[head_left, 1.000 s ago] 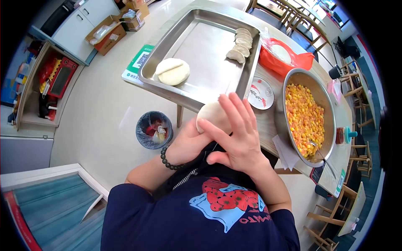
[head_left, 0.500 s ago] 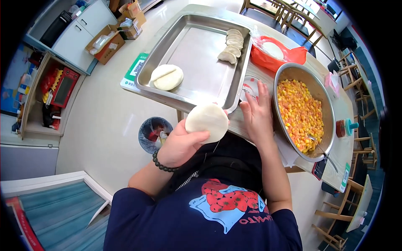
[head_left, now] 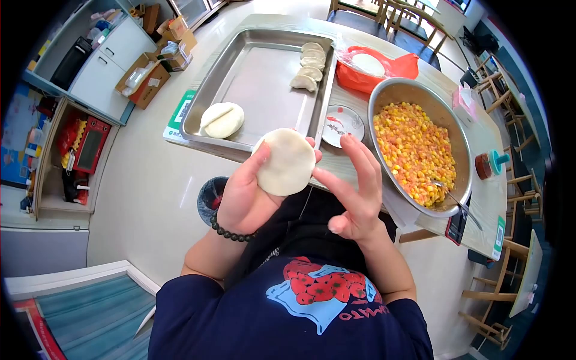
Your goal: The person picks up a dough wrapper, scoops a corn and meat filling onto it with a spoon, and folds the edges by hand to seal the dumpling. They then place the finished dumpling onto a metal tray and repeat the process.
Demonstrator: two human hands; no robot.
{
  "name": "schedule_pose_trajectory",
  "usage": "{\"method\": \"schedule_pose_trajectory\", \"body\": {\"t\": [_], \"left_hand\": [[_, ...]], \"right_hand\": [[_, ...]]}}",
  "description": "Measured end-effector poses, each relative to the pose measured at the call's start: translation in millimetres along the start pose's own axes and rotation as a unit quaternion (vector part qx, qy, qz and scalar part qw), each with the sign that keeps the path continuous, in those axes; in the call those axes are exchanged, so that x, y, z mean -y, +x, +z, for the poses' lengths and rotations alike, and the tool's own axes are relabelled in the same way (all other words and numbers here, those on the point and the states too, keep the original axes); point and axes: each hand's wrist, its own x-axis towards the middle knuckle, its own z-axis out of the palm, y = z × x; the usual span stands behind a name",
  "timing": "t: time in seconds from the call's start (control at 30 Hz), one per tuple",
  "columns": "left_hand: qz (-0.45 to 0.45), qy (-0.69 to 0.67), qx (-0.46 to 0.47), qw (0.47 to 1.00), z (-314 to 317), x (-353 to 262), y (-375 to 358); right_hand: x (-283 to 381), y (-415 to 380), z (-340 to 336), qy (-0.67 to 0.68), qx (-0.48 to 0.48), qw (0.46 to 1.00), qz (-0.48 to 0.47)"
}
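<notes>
A round white dumpling wrapper (head_left: 285,163) rests in my left hand (head_left: 245,198), the thumb over its left side and fingertips showing beyond its right edge. My right hand (head_left: 359,192) is open with fingers apart, its index fingertip right at the wrapper's right edge. Just beyond that hand lies a small white dish (head_left: 351,135) with a red pattern. To the right stands a big metal bowl (head_left: 463,157) of yellow corn and pinkish filling (head_left: 414,153), a spoon (head_left: 461,207) leaning in it. Several folded dumplings (head_left: 312,62) line the metal tray (head_left: 258,78), with stacked wrappers (head_left: 222,120) at its near left.
A red plastic bag (head_left: 393,67) with more white wrappers lies behind the bowl. Right of the bowl are a tissue pack (head_left: 464,103) and a jar with a teal lid (head_left: 493,164). A bin (head_left: 211,197) stands on the floor below the table's left side.
The wrapper in my left hand has shifted slightly left, and the thumb now lies at its upper left. My right hand has come down from the dish to the wrapper's edge.
</notes>
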Motion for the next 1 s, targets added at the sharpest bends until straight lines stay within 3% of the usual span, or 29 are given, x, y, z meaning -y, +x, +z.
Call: {"method": "schedule_pose_trajectory", "body": {"t": [0.1,0.23,0.3,0.37,0.5,0.67,0.73,0.8,0.83,0.9,1.0], "left_hand": [[-0.013,-0.018,0.008,1.0,11.3,10.2,6.0],[-0.006,-0.027,-0.009,1.0,21.7,18.4,17.0],[-0.014,-0.001,0.015,1.0,21.9,21.2,19.1],[-0.043,0.143,0.049,0.988,24.4,25.8,21.3],[-0.051,0.051,0.021,0.997,34.7,30.7,25.5],[-0.037,0.046,0.021,0.998,41.4,30.2,28.7],[-0.059,0.008,0.035,0.998,42.9,30.3,30.2],[-0.08,-0.031,0.017,0.996,29.2,29.1,31.2],[-0.097,-0.067,-0.006,0.993,24.5,28.9,32.7],[-0.099,-0.033,0.001,0.995,22.6,34.2,35.2],[-0.061,0.061,-0.009,0.996,25.5,37.4,38.0]], "right_hand": [[4.1,-10.5,2.8,-0.022,-0.038,0.998,0.04],[11.2,-33.2,-8.3,-0.102,0.002,0.995,0.017],[16.4,-35.0,-21.1,-0.103,-0.038,0.993,0.048],[10.2,-22.5,-30.7,-0.108,-0.049,0.991,0.056],[5.3,-29.2,-34.4,-0.16,-0.002,0.984,0.081],[21.7,-57.0,-58.6,-0.162,0.068,0.983,0.053],[2.8,-60.3,-100.3,-0.212,-0.093,0.968,0.098],[-4.6,-53.8,-163.8,-0.492,0.036,0.853,0.168],[-11.7,-58.5,-182.4,-0.506,0.036,0.844,0.176],[-22.3,-65.0,-210.2,-0.402,0.157,0.856,0.284],[-24.3,-46.5,-212.7,-0.422,0.225,0.852,0.215]]}}
